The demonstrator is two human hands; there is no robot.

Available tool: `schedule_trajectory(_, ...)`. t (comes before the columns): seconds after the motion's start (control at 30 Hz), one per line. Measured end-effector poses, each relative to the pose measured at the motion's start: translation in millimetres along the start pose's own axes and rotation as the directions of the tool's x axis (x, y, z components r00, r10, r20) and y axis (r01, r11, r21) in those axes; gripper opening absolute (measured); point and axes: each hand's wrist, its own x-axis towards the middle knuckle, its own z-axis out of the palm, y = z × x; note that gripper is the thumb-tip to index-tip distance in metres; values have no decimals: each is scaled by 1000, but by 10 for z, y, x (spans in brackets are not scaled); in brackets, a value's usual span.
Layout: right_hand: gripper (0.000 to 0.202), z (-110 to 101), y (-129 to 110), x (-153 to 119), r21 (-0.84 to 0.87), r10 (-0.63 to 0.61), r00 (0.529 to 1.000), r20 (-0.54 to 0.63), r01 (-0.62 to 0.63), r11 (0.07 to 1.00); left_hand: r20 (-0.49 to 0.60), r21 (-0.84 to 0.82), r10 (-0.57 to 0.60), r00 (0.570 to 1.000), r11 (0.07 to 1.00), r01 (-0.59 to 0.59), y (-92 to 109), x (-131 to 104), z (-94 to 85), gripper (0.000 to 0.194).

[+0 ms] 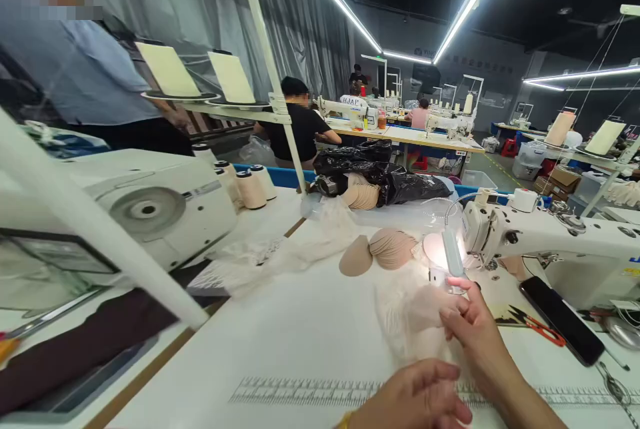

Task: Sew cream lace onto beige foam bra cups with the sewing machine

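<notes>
My right hand (467, 316) is at the front of the sewing machine (565, 236), its fingers pinched on a thin pale fabric piece (425, 306). Lower down, nearer the camera, my left hand (417, 392) hovers over the printed ruler (310, 390); it is blurred, with its fingers curled, and whether it holds anything is unclear. Sheer white fabric (393, 302) lies under and beside the pale piece. Behind it sit a stack of beige cups (393, 248) and a single beige pad (356, 256). A lit lamp (453, 252) shines beside the needle area.
Orange-handled scissors (545, 330) and a black phone (563, 321) lie right of my right hand. A black plastic bag (410, 186) is at the table's back. Thread cones (251, 190) and another machine (145, 209) stand left. A person (300, 122) sits beyond the table.
</notes>
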Motion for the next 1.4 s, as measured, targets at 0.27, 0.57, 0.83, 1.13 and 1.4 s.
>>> schedule_trajectory(0.27, 67, -61, 364, -615, 18, -135, 985, -108, 138, 990, -519, -382, 154, 841, 838, -390, 94, 192, 148, 48)
schedule_trajectory(0.57, 85, -25, 176, -605, 81, -35, 980, -194, 51, 995, -449, -331, 150, 881, 887, -321, 201, 193, 237, 51)
schedule_trajectory(0.83, 67, -65, 223, -584, 68, -34, 981, -190, 48, 996, -425, -244, 231, 875, 902, -357, 206, 204, 159, 47)
schedule_trajectory(1.13, 59, -73, 288, -568, 82, -8, 977, -211, 26, 996, -425, -325, 198, 883, 877, -353, 220, 252, 214, 46)
schedule_trajectory(1.4, 68, -70, 279, -546, 101, 6, 982, -188, 13, 995, -414, -301, 189, 890, 895, -330, 217, 271, 187, 46)
